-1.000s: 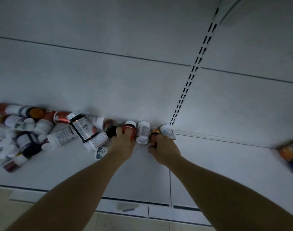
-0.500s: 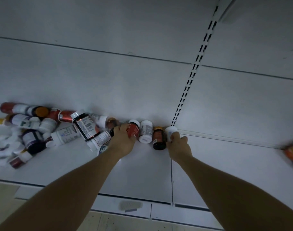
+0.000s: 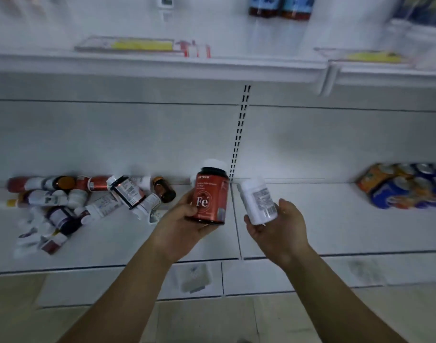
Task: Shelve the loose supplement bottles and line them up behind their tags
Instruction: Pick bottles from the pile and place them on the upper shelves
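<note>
Your left hand [image 3: 184, 219] grips the red bottle [image 3: 210, 196] marked Fe round its lower half. Your right hand [image 3: 281, 224] cradles the white bottle [image 3: 257, 201] in curled fingers, and both bottles are held label-up above the middle of the lower shelf [image 3: 311, 219], probably so you can read them against the tags [image 3: 140, 44] on the upper shelf's [image 3: 162, 68] front edge. Both are capped and opaque, so you cannot tell what is inside. The other loose bottles [image 3: 88, 199] lie tumbled toward the lower shelf's left end by its back edge.
</note>
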The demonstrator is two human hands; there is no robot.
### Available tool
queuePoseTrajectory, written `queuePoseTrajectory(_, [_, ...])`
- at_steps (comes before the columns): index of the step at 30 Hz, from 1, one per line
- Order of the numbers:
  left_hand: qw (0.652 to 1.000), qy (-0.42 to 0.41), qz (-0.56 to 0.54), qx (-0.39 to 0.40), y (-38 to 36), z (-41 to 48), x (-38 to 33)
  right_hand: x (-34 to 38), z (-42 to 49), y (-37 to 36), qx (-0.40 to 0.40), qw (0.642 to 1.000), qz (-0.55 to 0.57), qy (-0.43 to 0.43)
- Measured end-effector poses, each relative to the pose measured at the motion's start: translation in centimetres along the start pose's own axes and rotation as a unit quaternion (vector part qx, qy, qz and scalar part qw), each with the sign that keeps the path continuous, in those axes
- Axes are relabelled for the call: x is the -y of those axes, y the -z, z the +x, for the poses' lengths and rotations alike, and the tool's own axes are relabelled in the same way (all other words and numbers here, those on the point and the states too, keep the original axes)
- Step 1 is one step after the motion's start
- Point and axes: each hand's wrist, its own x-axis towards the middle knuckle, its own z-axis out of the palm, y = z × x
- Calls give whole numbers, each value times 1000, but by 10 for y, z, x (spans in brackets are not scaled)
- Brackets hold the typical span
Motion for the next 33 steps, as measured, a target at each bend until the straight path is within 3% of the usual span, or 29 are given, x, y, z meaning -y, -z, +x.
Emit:
queuePoseTrajectory(3, [1000, 20, -14, 13, -47, -25, 7, 18, -64, 8, 4, 999, -19, 44])
queuePoseTrajectory(8, [993, 32, 115, 24, -140, -46, 34, 72, -149, 39, -1, 991, -14, 130])
queuePoseTrajectory(15, [972, 41, 199, 122, -286, -51, 117, 159, -257, 121, -7, 970, 8, 243])
queuePoseTrajectory(22, [957, 35, 190, 215, -455, -38, 249, 269, -369, 243, -101, 921, -54, 372])
queuePoseTrajectory(26, [946, 48, 191, 258, -537, -29, 306, 329, -422, 297, -122, 907, -3, 402])
queuePoseTrajectory(33, [931, 68, 193, 301, -632, 16, 382, 415, -445, 363, -142, 889, -12, 436])
